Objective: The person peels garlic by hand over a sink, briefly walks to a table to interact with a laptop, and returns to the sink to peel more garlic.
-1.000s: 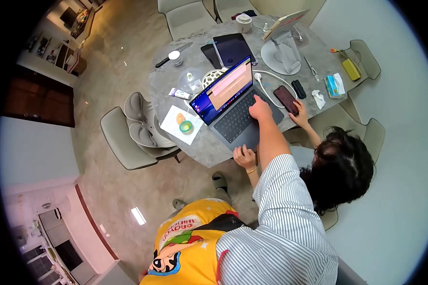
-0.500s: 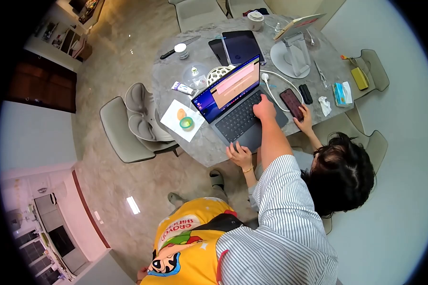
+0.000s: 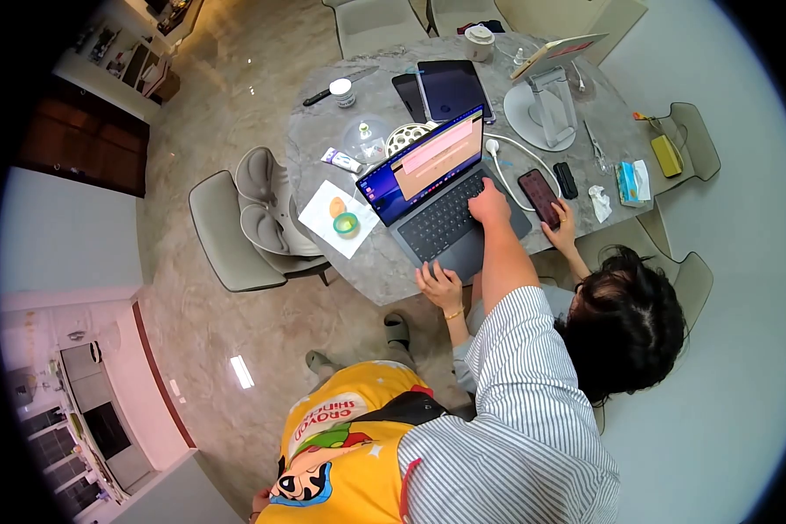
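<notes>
My right hand [image 3: 490, 205] reaches over the right side of the laptop [image 3: 450, 218], one finger stretched out onto the keyboard's right end and the others partly curled. It grips nothing. At the bottom edge, only a bit of my left hand [image 3: 260, 501] shows beside the yellow apron [image 3: 349, 437]; its fingers are hidden. The laptop stands unfolded with its screen lit. A seated person's hand [image 3: 440, 288] rests on its front corner, and that person's other hand [image 3: 562, 229] is on a dark phone [image 3: 540, 196] lying to the right.
Around the laptop on the marble table [image 3: 371, 275] are a tablet [image 3: 454, 89], a clear stand [image 3: 546, 113], a tissue pack [image 3: 630, 183], a white charger cable [image 3: 530, 144] and a green-rimmed cup [image 3: 346, 224] on paper. A knife [image 3: 323, 95] lies toward the far left. Chairs [image 3: 223, 231] surround the table.
The view has shifted slightly, so the table's far side appears a little lower and to the right. My right hand stays at the keyboard, and the other person's hands keep their places.
</notes>
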The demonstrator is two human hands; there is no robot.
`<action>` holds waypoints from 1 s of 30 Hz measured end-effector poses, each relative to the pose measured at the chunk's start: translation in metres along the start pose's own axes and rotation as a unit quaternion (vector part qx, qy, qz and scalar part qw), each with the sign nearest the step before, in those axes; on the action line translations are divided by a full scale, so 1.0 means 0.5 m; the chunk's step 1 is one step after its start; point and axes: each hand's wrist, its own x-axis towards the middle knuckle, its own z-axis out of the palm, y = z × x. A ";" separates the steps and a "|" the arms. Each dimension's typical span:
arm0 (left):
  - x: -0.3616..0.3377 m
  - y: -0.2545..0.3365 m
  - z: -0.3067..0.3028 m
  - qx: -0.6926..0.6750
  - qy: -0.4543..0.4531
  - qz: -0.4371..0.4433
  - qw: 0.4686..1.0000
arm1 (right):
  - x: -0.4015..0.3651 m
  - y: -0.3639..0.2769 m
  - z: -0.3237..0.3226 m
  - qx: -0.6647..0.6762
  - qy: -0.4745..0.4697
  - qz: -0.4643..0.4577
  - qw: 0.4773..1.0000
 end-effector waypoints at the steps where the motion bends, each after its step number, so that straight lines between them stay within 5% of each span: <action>1: 0.004 -0.009 0.002 -0.007 0.006 0.003 1.000 | 0.000 0.002 0.002 -0.007 0.000 -0.002 1.000; 8: 0.038 -0.023 0.001 -0.065 -0.005 0.019 0.998 | -0.016 -0.003 0.006 0.048 0.022 0.005 0.999; 12: 0.047 0.016 -0.002 -0.065 -0.013 0.013 0.998 | -0.100 -0.023 0.092 0.317 0.207 -0.040 0.925; 14: 0.054 0.038 -0.002 -0.054 -0.015 0.019 0.998 | -0.243 -0.066 0.109 0.410 0.199 -0.109 0.883; 16: 0.064 0.061 -0.004 -0.041 -0.017 0.026 0.999 | -0.326 -0.088 0.251 0.466 0.241 -0.336 0.782; 17: 0.069 0.071 -0.007 -0.036 -0.017 0.030 0.999 | -0.439 -0.100 0.275 0.478 0.027 -0.277 0.833; 19: 0.084 0.091 -0.010 -0.028 -0.021 0.038 0.999 | -0.605 -0.105 0.307 0.523 -0.362 -0.314 0.705; 20: 0.093 0.103 -0.014 -0.025 -0.022 0.043 0.999 | -0.683 -0.124 0.244 0.395 -0.416 -0.389 0.721; 21: 0.100 0.110 -0.019 -0.024 -0.024 0.048 0.998 | -0.717 -0.134 0.242 0.338 -0.486 -0.455 0.665; 24: 0.123 0.126 -0.029 -0.024 -0.027 0.060 0.998 | -0.778 -0.161 0.144 0.239 -0.570 -0.463 0.635; 26: 0.133 0.117 -0.033 -0.033 -0.027 0.062 0.997 | -0.766 -0.209 0.107 0.012 -0.696 -0.434 0.572; 27: 0.138 0.113 -0.034 -0.038 -0.029 0.061 0.997 | -0.761 -0.223 0.123 -0.018 -0.672 -0.456 0.584; 28: 0.160 0.082 -0.033 -0.045 -0.028 0.058 0.997 | -0.764 -0.245 0.113 -0.024 -0.674 -0.457 0.579; 30: 0.222 0.008 -0.020 -0.085 -0.029 0.089 0.992 | -0.777 -0.294 0.071 0.267 -0.596 -0.523 0.548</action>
